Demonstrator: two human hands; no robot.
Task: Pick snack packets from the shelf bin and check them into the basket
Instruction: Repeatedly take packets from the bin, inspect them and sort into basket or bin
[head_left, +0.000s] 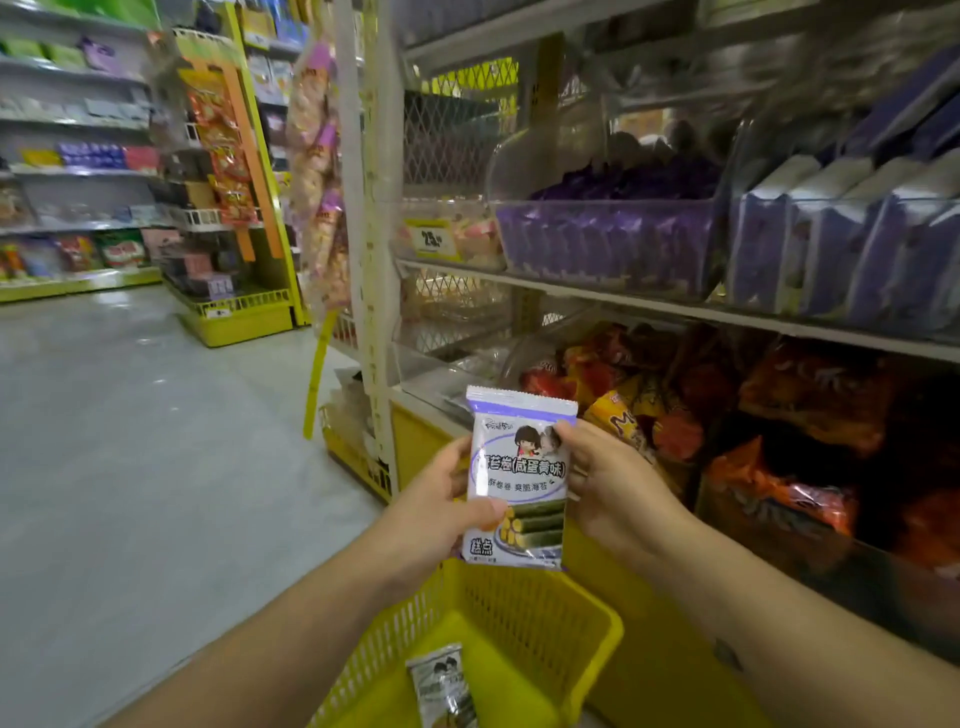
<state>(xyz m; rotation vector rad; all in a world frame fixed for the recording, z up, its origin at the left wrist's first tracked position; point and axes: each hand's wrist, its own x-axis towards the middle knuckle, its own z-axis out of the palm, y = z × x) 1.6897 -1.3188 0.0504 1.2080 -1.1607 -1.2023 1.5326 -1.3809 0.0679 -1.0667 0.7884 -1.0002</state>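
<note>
I hold a white and purple snack packet (519, 478) upright in front of me, its printed face towards the camera. My left hand (441, 512) grips its left edge and my right hand (605, 480) pinches its right edge. Below them stands the yellow plastic basket (582, 613), with one similar packet (441, 686) lying inside. On the middle shelf at the right, a clear shelf bin (608, 239) holds purple packets, and more purple and white packets (831, 244) stand beside it.
The lower shelf holds orange and red snack bags (779, 415) behind a clear front. A white shelf post (376, 260) stands left of the bins. The grey aisle floor (130, 441) stretches to the left, with yellow-based shelving (234, 312) beyond it.
</note>
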